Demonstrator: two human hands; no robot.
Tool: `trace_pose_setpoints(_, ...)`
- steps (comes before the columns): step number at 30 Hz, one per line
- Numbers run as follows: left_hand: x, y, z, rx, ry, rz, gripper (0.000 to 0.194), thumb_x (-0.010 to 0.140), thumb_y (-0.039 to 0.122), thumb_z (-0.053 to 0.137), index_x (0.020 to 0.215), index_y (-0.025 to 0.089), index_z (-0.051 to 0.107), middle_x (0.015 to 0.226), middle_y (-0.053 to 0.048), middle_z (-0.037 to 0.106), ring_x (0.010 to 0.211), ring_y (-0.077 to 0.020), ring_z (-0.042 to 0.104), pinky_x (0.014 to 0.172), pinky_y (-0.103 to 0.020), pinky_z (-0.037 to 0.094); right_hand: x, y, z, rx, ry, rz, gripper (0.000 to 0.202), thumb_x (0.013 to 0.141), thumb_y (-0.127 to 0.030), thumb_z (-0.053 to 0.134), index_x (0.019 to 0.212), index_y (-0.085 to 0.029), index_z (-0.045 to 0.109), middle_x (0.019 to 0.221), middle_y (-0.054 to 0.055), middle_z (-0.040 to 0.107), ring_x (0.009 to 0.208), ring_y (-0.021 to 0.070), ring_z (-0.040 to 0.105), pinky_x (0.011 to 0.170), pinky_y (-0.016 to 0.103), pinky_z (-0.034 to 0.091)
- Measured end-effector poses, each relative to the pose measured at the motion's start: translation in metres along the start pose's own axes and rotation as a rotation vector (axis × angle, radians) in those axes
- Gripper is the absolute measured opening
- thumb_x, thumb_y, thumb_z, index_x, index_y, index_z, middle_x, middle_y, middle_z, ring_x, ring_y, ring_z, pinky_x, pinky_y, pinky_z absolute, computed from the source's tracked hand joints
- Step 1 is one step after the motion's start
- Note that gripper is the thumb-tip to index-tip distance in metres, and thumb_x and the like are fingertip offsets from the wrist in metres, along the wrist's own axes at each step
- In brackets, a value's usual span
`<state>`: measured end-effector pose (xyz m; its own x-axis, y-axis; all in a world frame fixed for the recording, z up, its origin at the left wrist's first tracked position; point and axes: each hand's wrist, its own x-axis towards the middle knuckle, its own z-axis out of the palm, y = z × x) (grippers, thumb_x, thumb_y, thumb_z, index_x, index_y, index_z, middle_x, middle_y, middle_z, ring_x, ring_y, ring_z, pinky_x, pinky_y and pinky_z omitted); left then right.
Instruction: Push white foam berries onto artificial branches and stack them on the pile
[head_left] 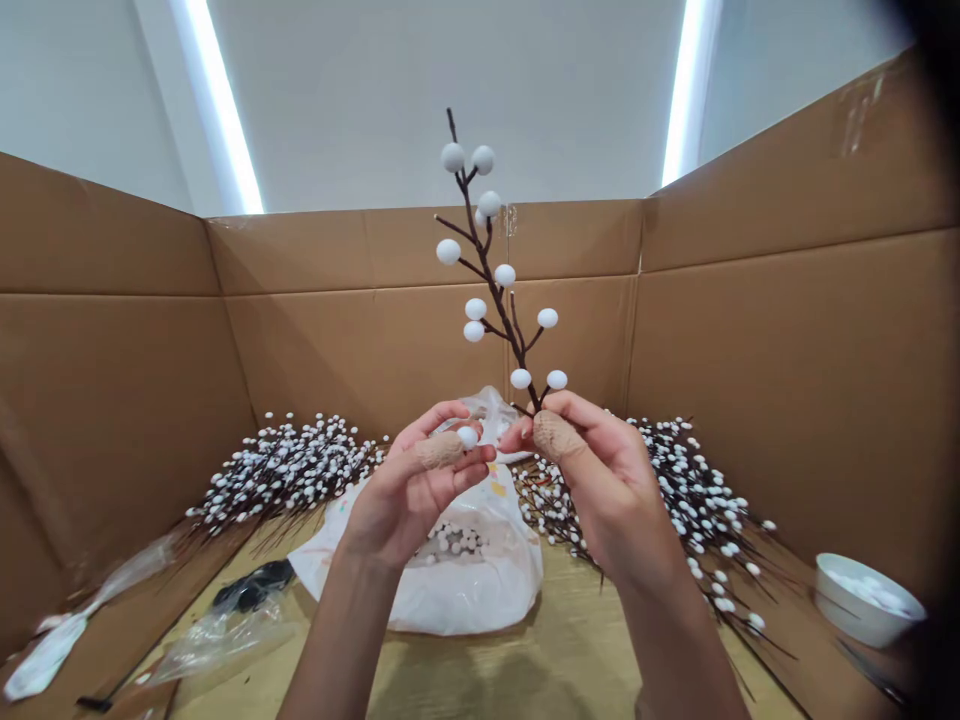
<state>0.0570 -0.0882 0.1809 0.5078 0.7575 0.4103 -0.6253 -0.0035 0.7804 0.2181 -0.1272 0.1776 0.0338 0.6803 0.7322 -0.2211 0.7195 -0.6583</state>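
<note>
My right hand (592,460) pinches the lower end of a dark brown branch (491,285), which rises nearly upright and leans left. Several white balls sit on its twig tips; some tips are bare. My left hand (420,465) holds one loose white ball (468,437) between thumb and fingers, just left of the branch's base. Both thumbs are wrapped in tan tape. Below the hands lies an open white plastic bag (480,590) with many small white balls inside.
Piles of white-balled branches lie at left (292,465) and right (686,490). A white bowl (862,625) of white pieces stands far right. Clear plastic (225,635) and a black bundle (255,585) lie left. Cardboard walls (337,340) surround the table (585,660).
</note>
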Motion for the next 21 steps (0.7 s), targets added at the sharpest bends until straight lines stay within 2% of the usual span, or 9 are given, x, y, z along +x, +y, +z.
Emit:
trace_pose_setpoints(3, 0.003, 0.001, -0.004, -0.033, 0.033, 0.016, 0.029, 0.062, 0.017, 0.082, 0.089, 0.015, 0.071, 0.082, -0.003, 0.070, 0.076, -0.0135, 0.069, 0.072, -0.018, 0.057, 0.002, 0.004, -0.003, 0.011, 0.010, 0.027, 0.017, 0.090, -0.029, 0.055, 0.079, -0.018, 0.063, 0.081, 0.002, 0.066, 0.081, 0.0156, 0.061, 0.079, 0.030, 0.049)
trace_pose_setpoints(7, 0.006, 0.003, -0.008, 0.004, 0.090, 0.021, 0.021, 0.062, 0.016, 0.082, 0.081, 0.013, 0.073, 0.078, -0.002, 0.070, 0.067, -0.0089, 0.067, 0.066, -0.013, 0.055, 0.004, 0.006, -0.003, 0.037, -0.017, 0.078, 0.020, 0.089, -0.030, 0.058, 0.074, -0.018, 0.060, 0.079, 0.001, 0.064, 0.081, 0.0147, 0.062, 0.081, 0.030, 0.052)
trace_pose_setpoints(12, 0.008, 0.000, -0.011, 0.072, 0.089, 0.061, 0.022, 0.067, 0.013, 0.079, 0.088, 0.012, 0.075, 0.083, -0.004, 0.074, 0.075, -0.0089, 0.068, 0.073, -0.012, 0.054, 0.004, 0.006, 0.003, 0.081, -0.042, 0.107, 0.020, 0.089, -0.029, 0.057, 0.073, -0.017, 0.058, 0.088, 0.003, 0.064, 0.091, 0.0165, 0.064, 0.085, 0.034, 0.056)
trace_pose_setpoints(16, 0.009, -0.003, -0.012, 0.090, 0.065, 0.079, 0.018, 0.071, 0.012, 0.077, 0.089, 0.012, 0.075, 0.085, -0.004, 0.075, 0.077, -0.0085, 0.068, 0.075, -0.012, 0.053, 0.001, 0.003, 0.007, -0.016, -0.053, 0.088, 0.020, 0.090, -0.027, 0.055, 0.072, -0.017, 0.056, 0.092, 0.004, 0.064, 0.090, 0.0171, 0.063, 0.077, 0.031, 0.056)
trace_pose_setpoints(21, 0.008, -0.004, -0.010, 0.125, 0.030, 0.092, 0.017, 0.074, 0.014, 0.076, 0.090, 0.015, 0.076, 0.090, -0.004, 0.076, 0.078, -0.0083, 0.068, 0.076, -0.012, 0.053, -0.001, 0.000, 0.008, -0.188, -0.049, 0.035, 0.021, 0.091, -0.023, 0.052, 0.071, -0.018, 0.054, 0.082, 0.001, 0.055, 0.079, 0.0132, 0.055, 0.071, 0.026, 0.049)
